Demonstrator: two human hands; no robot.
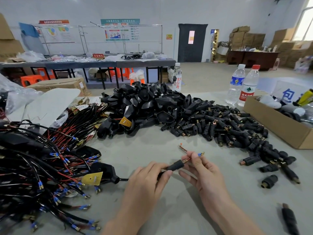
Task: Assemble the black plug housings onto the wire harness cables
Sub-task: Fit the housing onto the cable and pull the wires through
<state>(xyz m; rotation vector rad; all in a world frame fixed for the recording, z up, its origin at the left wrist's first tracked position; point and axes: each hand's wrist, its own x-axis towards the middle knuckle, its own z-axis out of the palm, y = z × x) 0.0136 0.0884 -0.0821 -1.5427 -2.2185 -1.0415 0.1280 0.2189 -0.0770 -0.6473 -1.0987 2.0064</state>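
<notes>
My left hand (149,182) grips a black cylindrical plug housing (175,165) threaded on a black cable. Brass shows at the housing's right end. My right hand (201,172) pinches the thin red wires (186,152) that come out of that end; one wire ends in a blue-sleeved terminal (201,154), another in an orange tip. A heap of small black plug housings (220,126) lies to the right. Large black shells (149,106) are piled behind. The cable leads left to a black shell with a yellow board (101,174).
A tangle of black and red harness cables (39,167) with blue terminals fills the left of the table. A cardboard box (277,121) stands at the right, two water bottles (243,85) behind it. Another bottle (177,78) stands past the shells.
</notes>
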